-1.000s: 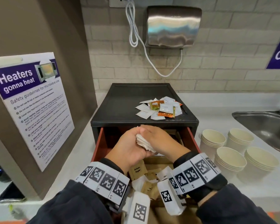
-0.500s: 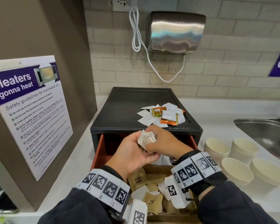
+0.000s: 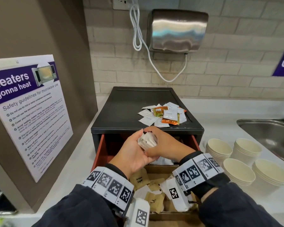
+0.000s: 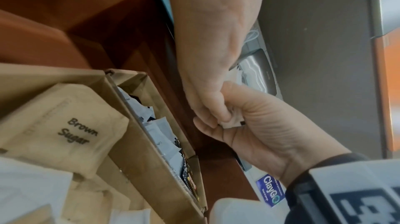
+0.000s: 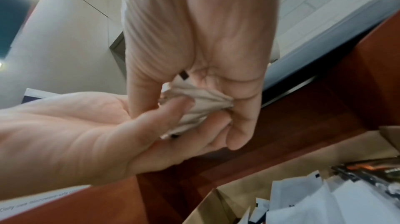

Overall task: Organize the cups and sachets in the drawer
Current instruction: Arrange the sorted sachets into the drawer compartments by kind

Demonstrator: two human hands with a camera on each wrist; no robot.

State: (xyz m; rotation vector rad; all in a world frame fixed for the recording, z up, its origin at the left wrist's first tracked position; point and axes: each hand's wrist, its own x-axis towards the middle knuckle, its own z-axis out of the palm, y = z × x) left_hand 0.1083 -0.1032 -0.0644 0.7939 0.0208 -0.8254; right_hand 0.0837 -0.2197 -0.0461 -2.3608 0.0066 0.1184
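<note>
Dark navy sleeves (image 3: 82, 208); white wristbands (image 3: 111, 185) with black square marker codes; hands (image 3: 134, 154) bare.

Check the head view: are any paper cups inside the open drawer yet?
No. All four stacks of paper cups stand on the counter right of the drawer, which shows only sachets.

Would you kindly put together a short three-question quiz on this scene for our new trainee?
1. True or false: the drawer is open.
2. How many stacks of paper cups stand on the counter?
3. Where does the loose pile of mixed sachets lie? A) in the sink B) on top of the black drawer unit C) inside a cup

Key
1. True.
2. Four.
3. B. Meanwhile the left hand and right hand together grip a bundle of white sachets above the drawer.
</note>
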